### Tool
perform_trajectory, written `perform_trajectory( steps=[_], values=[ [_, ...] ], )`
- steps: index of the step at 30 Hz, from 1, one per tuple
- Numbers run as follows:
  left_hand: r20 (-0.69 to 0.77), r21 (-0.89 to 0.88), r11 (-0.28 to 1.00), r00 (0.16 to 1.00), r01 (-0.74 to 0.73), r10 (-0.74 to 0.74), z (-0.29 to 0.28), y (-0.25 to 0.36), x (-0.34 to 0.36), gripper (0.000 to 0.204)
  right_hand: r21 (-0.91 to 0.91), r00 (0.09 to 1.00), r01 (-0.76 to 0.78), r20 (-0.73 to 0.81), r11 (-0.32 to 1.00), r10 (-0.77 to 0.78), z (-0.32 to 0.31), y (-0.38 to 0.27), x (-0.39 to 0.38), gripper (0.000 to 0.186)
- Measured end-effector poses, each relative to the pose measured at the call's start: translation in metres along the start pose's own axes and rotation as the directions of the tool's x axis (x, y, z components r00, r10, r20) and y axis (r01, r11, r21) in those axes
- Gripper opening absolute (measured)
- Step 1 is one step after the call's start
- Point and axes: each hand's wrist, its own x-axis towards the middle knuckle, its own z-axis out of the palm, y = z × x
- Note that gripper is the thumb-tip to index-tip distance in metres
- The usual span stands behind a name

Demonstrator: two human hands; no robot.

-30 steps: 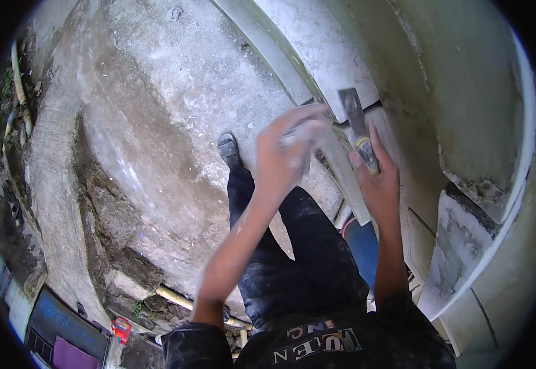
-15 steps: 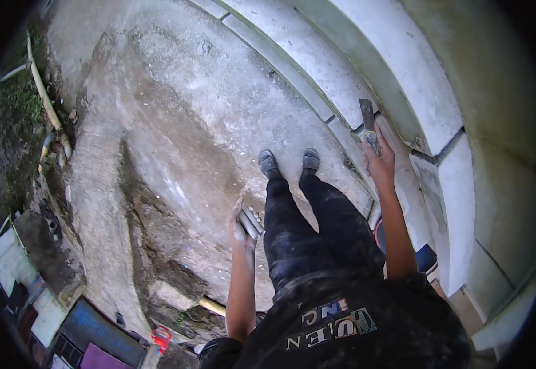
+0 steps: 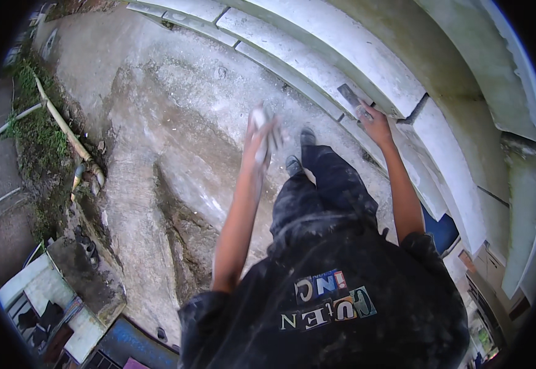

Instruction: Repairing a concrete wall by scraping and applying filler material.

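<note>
A putty knife [image 3: 348, 96] with a flat grey blade is held in my right hand [image 3: 375, 126]. Its blade points forward and left, close above the pale concrete ledges. My left hand [image 3: 264, 138] is stretched out over the ground ahead of my feet, coated in whitish-grey dust or paste. Motion smears its fingers, so I cannot make out whether anything is in them. Below the hands are my dark shoes [image 3: 308, 138], one ahead of the other on the concrete ground.
Stepped concrete ledges [image 3: 317, 67] run along the right, beside a greenish wall [image 3: 464, 92]. At left lie a pale pipe [image 3: 62, 123] and green plants [image 3: 37, 117]. A rough ground edge [image 3: 178, 215] drops away nearby. Something blue [image 3: 440, 232] is behind my right arm.
My left hand has risen forward and now blurs with movement. The right hand, still holding the putty knife, has shifted slightly. My feet have changed position and the view has turned.
</note>
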Motion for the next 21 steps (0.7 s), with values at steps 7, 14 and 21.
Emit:
perform_trajectory(
  steps=[7, 14, 21],
  values=[
    [0.35, 0.708, 0.448, 0.822, -0.546, 0.449, 0.078, 0.075, 0.051, 0.06, 0.153, 0.985, -0.171, -0.011, 0.973, 0.175, 0.005, 0.008, -0.029, 0.057],
    [0.703, 0.522, 0.002, 0.432, -0.853, 0.565, 0.138, 0.105, 0.083, 0.047, 0.281, 0.968, -0.246, 0.017, 0.928, 0.252, 0.038, -0.007, 0.008, 0.06],
    [0.938, 0.318, -0.312, 0.248, -0.895, 0.243, 0.148, 0.125, 0.117, 0.055, -0.045, 0.96, -0.24, 0.139, 0.97, 0.244, 0.042, -0.067, 0.02, 0.067]
  ],
)
